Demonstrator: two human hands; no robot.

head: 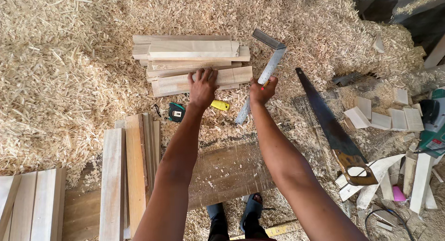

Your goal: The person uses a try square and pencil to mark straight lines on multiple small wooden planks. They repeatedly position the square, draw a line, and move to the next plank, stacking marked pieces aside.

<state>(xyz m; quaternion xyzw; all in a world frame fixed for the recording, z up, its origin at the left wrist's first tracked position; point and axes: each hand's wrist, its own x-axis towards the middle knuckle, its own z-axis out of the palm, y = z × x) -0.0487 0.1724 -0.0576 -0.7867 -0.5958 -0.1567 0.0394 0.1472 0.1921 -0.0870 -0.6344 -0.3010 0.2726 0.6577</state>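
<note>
Left hand (202, 85) lies flat on the stack of cut wooden pieces (192, 62), fingers spread over the nearest piece. Right hand (263, 89) grips a metal try square (265, 73) together with a small pencil, just right of the stack. A tape measure (176, 112) sits near the left wrist. Farther right, a handsaw (334, 129) lies on the sawdust. Long planks (127, 171) rest at near left.

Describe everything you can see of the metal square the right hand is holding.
The try square is an L-shaped tool of grey metal: a long flat blade with fine markings and a shorter ridged stock at its far end. It lies slanted beside the stacked wood pieces, over shavings. The right hand grips the blade midway, with a pencil.
</note>
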